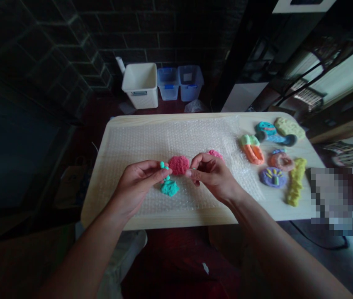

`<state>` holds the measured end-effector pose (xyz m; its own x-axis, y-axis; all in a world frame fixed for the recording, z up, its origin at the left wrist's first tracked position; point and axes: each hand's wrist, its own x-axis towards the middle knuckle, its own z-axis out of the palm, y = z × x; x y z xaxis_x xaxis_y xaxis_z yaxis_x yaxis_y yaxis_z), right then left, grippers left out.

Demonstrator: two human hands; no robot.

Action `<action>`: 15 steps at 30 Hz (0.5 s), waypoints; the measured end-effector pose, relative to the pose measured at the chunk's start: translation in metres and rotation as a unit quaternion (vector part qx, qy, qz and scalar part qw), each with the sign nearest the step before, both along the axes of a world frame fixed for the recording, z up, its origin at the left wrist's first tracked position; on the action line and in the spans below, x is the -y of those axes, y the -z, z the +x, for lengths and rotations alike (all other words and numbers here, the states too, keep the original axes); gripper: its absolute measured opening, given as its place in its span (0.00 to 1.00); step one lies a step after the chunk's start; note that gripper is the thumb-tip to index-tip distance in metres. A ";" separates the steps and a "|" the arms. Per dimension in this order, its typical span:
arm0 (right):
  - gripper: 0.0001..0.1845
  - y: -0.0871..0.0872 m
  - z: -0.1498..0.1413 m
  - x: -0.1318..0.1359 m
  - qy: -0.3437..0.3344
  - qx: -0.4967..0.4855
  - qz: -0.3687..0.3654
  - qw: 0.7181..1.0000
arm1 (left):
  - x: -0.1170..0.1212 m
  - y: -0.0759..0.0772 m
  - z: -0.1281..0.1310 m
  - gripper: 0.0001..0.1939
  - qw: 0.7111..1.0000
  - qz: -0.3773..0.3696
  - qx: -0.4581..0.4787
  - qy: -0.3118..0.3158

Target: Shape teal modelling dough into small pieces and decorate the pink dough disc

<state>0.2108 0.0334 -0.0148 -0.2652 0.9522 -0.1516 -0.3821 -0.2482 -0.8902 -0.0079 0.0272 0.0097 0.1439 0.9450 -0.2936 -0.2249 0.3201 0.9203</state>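
Observation:
My left hand (pixel 140 178) is closed in a pinch on a small clump of turquoise beaded modelling clay (pixel 166 177). Across from it, the thumb and forefinger of my right hand (pixel 209 172) press together, and a tiny speck of the same green shows at their tips. Between the hands lies a round lump of red clay (pixel 178 165) with a bumpy surface. Just below the left fingertips is a larger turquoise lump (pixel 169 188). Some pink clay (pixel 215 154) shows behind my right hand, partly hidden by it.
Bubble wrap (pixel 139 141) covers much of the wooden table (pixel 288 211). Several clay shapes sit at the right, including an orange and green piece (pixel 252 153), a purple disc (pixel 272 177) and a yellow strip (pixel 296 182). Beyond the far edge stand a white bin (pixel 140 85) and blue tubs (pixel 190 83).

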 end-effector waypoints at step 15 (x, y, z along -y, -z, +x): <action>0.18 0.001 -0.001 0.000 0.012 0.020 0.008 1.000 | 0.000 0.000 0.000 0.13 1.000 -0.015 -0.021 0.013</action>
